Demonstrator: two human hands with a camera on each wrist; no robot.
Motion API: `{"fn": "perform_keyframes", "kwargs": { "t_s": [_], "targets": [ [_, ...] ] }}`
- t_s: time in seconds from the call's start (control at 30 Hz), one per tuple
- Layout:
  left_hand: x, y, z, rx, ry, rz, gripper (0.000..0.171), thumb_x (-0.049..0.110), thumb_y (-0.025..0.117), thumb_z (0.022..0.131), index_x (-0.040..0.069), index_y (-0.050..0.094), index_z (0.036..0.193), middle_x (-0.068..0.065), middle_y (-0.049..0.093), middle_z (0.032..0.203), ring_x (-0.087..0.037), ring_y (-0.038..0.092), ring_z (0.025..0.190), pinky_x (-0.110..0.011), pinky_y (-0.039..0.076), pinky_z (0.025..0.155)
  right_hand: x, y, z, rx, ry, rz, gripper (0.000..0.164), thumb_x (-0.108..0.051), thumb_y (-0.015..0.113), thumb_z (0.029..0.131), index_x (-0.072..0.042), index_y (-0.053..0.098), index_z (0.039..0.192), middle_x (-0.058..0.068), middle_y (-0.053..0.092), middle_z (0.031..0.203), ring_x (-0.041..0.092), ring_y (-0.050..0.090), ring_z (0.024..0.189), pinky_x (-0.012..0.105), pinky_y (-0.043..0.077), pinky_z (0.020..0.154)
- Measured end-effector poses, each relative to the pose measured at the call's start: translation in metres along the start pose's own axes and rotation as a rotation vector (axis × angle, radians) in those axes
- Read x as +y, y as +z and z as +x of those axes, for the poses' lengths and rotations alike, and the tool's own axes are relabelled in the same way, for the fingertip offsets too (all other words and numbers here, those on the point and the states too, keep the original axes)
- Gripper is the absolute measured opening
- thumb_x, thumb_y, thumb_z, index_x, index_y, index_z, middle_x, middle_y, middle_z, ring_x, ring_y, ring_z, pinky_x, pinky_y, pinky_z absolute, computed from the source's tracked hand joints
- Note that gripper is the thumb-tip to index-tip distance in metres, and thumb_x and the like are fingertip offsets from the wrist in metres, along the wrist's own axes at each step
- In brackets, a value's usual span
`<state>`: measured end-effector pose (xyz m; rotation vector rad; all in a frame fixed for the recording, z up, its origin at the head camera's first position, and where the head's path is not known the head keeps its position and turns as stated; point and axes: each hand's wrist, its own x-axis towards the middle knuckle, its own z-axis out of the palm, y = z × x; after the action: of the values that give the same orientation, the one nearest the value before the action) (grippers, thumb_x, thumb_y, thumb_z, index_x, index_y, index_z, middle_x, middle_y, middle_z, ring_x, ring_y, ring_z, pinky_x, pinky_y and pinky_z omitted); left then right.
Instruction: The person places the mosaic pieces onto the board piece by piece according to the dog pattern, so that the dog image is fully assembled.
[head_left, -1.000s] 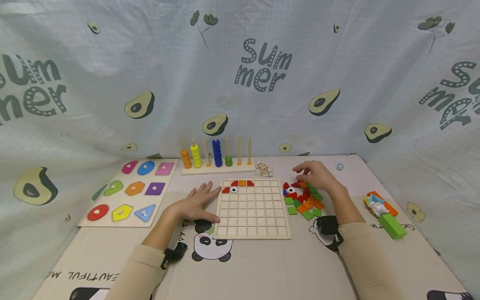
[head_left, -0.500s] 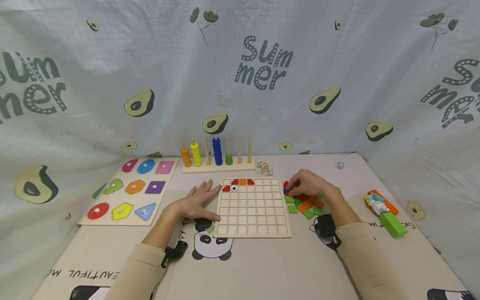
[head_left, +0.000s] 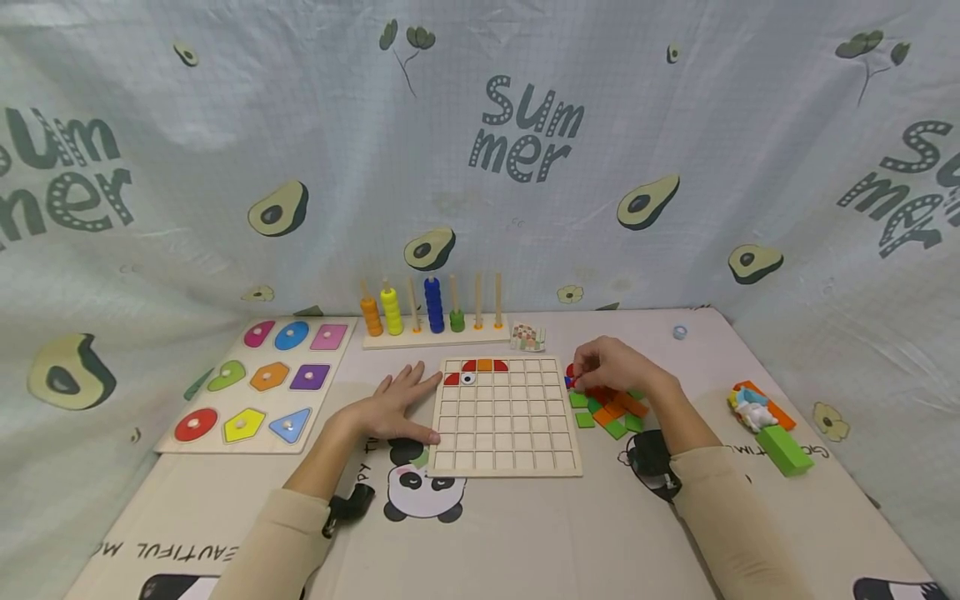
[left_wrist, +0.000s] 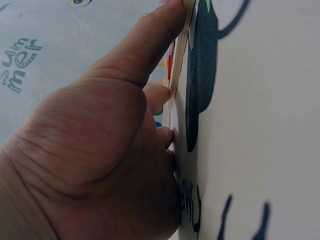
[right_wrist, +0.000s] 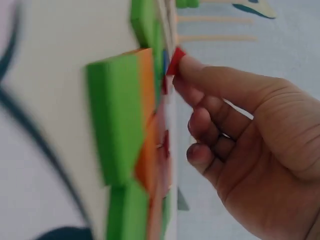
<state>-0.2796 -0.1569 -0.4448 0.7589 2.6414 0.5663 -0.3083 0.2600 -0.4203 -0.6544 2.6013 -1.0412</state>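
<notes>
Right hand down at the tile pile, a red piece in its pinch

The right hand (head_left: 611, 364) holds a small red piece (right_wrist: 175, 61) narrowly between thumb and forefinger, its other fingers curled in behind. The piece's full outline is hidden, and I cannot tell whether it is clear of the pile. A second ago this hand hung over the pile's far side; since then it has dropped to the corner nearest the board, and over the last half second it has barely moved.

Under and beside it lie loose pieces: green square tiles (head_left: 585, 420), orange tiles (head_left: 632, 406), more red, and a blue piece (head_left: 568, 382) next to the fingertips.

Just left of the pile is the wooden grid board (head_left: 502, 425). Its filled cells have not changed: two red quarter-rounds (head_left: 502, 366) flanking an orange square (head_left: 485, 365) in the far row, and in the row below a red quarter-round (head_left: 452, 380) beside a white eye piece (head_left: 468, 378). So, I judge, the work is at picking, with nothing added to the grid in this span.

The left hand (head_left: 393, 408) stays spread flat, gripping nothing, its thumb touching the board's left edge.

Farther out, a patterned card (head_left: 528, 338) lies beyond the board, beside a bead stacker (head_left: 437, 338).
</notes>
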Motion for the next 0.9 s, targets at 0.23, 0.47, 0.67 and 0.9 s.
{"fn": "perform_keyframes", "kwargs": {
  "t_s": [0.23,0.47,0.67,0.9],
  "targets": [
    [0.000,0.000,0.000,0.002,-0.003,-0.005,0.107,0.066,0.070,0.072,0.025,0.018,0.155,-0.013,0.000,0.161,-0.035,-0.006,0.147,-0.057,-0.004,0.116,-0.021,-0.003,0.013,0.036,-0.125,0.124,0.010,-0.018,0.068,0.090,-0.010,0.061,0.091,0.022,0.063,0.087,0.046,0.049,0.066,0.041,0.046,0.051],
    [0.000,-0.001,-0.001,-0.002,-0.010,-0.001,0.106,0.067,0.069,0.072,0.027,0.018,0.155,-0.012,0.000,0.161,-0.034,-0.006,0.147,-0.056,-0.004,0.116,-0.051,0.014,0.050,0.013,-0.195,0.156,0.012,-0.015,0.071,0.088,-0.006,0.064,0.091,0.014,0.068,0.091,0.042,0.062,0.085,0.050,0.052,0.072],
    [0.002,-0.002,-0.001,-0.006,-0.019,-0.005,0.106,0.067,0.070,0.072,0.026,0.018,0.155,-0.012,0.000,0.161,-0.033,-0.007,0.147,-0.056,-0.004,0.116,-0.067,0.046,0.084,-0.030,-0.232,0.047,0.007,-0.009,0.073,0.085,-0.006,0.067,0.086,0.007,0.071,0.080,0.028,0.067,0.075,0.030,0.053,0.065],
    [0.001,-0.002,-0.001,-0.014,-0.020,0.001,0.106,0.068,0.069,0.072,0.026,0.018,0.155,-0.012,-0.001,0.161,-0.033,-0.007,0.147,-0.056,-0.004,0.116,-0.073,0.073,0.101,-0.042,-0.180,-0.051,0.005,-0.009,0.076,0.082,-0.010,0.071,0.083,-0.002,0.069,0.071,0.013,0.063,0.062,0.026,0.051,0.055]
  ]
}}
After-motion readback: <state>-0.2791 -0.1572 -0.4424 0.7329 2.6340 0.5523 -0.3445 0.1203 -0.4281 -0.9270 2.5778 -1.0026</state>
